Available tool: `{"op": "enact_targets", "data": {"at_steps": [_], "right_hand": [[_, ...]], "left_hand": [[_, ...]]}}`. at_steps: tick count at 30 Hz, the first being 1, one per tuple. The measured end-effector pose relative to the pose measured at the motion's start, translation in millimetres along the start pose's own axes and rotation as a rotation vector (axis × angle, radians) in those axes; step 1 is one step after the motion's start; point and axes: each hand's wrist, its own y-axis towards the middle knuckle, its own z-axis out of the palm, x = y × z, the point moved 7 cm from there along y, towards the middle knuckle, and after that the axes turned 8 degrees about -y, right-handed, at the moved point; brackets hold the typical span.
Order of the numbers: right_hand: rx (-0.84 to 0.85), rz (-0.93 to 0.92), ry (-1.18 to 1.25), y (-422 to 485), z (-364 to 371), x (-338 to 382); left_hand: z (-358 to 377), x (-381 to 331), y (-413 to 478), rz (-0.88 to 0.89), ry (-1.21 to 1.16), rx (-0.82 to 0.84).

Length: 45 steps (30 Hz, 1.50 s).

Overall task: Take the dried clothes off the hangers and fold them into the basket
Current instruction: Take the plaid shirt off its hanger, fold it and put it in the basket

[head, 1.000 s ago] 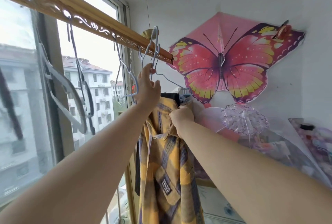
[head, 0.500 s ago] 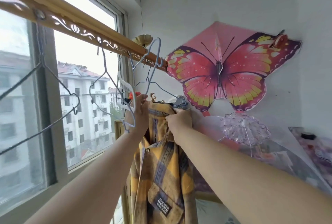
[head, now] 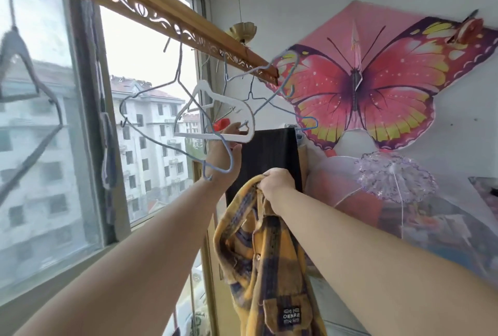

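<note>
Here, right hand [head: 275, 183] clutching shirt [head: 266, 255], left hand [head: 223, 155] seemingly gripping blue hanger [head: 231, 164] — partly hidden.

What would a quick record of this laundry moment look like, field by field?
Left hand: holds blue wire hanger
Right hand: grips yellow plaid shirt, which hangs bunched below it
Black garment: hanging behind both hands
Wooden rail: carries several bare hangers
Basket: not in view

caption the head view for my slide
Right hand grips the yellow plaid shirt; left hand holds the bare wire hanger.
</note>
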Motion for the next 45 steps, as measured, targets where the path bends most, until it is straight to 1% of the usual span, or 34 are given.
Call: {"op": "enact_targets", "data": {"at_steps": [2,3,6,7,11,13,14,15,17,18,19,20,22,24,26,28,31,34,36,38,40,43,44,45], "right_hand": [[0.008,-0.002,0.046,0.2,-8.1,-1.7],[0.015,-0.005,0.056,-3.4,-13.9,-2.6],[0.062,-0.042,0.068,-16.7,-27.8,-3.9],[0.065,-0.054,0.053,-21.8,-32.6,-4.1],[0.095,-0.087,0.04,-37.2,-47.0,-6.9],[0.102,-0.096,0.048,-46.0,-53.9,-11.5],[0.102,-0.104,0.061,-49.3,-57.3,-12.8],[0.105,-0.108,0.076,-53.7,-60.3,-14.6],[0.109,-0.112,0.093,-61.8,-64.5,-18.5],[0.108,-0.109,0.109,-63.9,-65.9,-20.5],[0.105,-0.102,0.126,-65.4,-67.1,-22.4],[0.103,-0.095,0.137,-66.7,-67.6,-25.0],[0.1,-0.094,0.13,-67.7,-67.5,-30.0],[0.098,-0.109,0.075,-68.9,-66.6,-35.6],[0.093,-0.144,-0.056,-68.7,-68.4,-41.4],[0.112,-0.171,-0.252,-69.9,-71.2,-50.7],[0.162,-0.202,-0.55,-75.1,-73.7,-69.3],[0.122,-0.243,-0.835,-85.5,-78.0,-77.9],[0.106,-0.253,-0.957,-94.1,-78.5,-81.0],[0.083,-0.249,-1.006,-99.3,-79.7,-85.8],[0.045,-0.259,-1.027,-104.5,-81.1,-87.2],[0.022,-0.266,-1.12,-106.9,-77.5,-89.6],[0.038,-0.241,-1.111,-107.3,-75.6,-92.8],[0.064,-0.183,-1.044,-106.3,-74.0,-98.2]], "left_hand": [[-3.8,-11.0,-5.5,0.16,-0.116,-0.041],[-4.6,-10.6,-8.7,0.15,-0.105,-0.043],[-2.7,5.4,-6.3,-0.042,-0.076,0.001],[-2.6,11.0,-9.0,-0.081,-0.066,0.025],[-10.0,19.1,-44.4,-0.154,-0.121,0.071],[-8.0,21.9,-73.6,-0.188,-0.2,0.14],[-4.5,27.3,-88.4,-0.232,-0.245,0.212],[0.7,34.1,-104.4,-0.295,-0.282,0.32],[13.2,48.6,-140.0,-0.428,-0.301,0.615],[18.5,55.5,-157.9,-0.473,-0.271,0.756],[20.4,62.5,-173.5,-0.509,-0.197,0.846],[19.0,71.4,-186.1,-0.534,-0.085,0.875],[11.5,90.5,-195.9,-0.545,0.138,0.785],[1.9,103.3,-198.0,-0.588,0.243,0.683],[-9.1,105.7,-191.5,-0.606,0.306,0.612],[-21.0,104.0,-180.9,-0.566,0.395,0.56],[-33.2,88.5,-166.7,-0.458,0.508,0.527],[-33.6,68.0,-158.0,-0.331,0.63,0.549],[-31.3,56.9,-158.4,-0.274,0.703,0.566],[-29.4,50.8,-160.3,-0.229,0.766,0.547],[-29.9,45.1,-159.9,-0.183,0.819,0.496],[-30.4,43.2,-161.9,-0.185,0.848,0.486],[-29.8,44.0,-163.4,-0.198,0.847,0.498],[-29.1,44.8,-164.5,-0.214,0.834,0.513]]}}
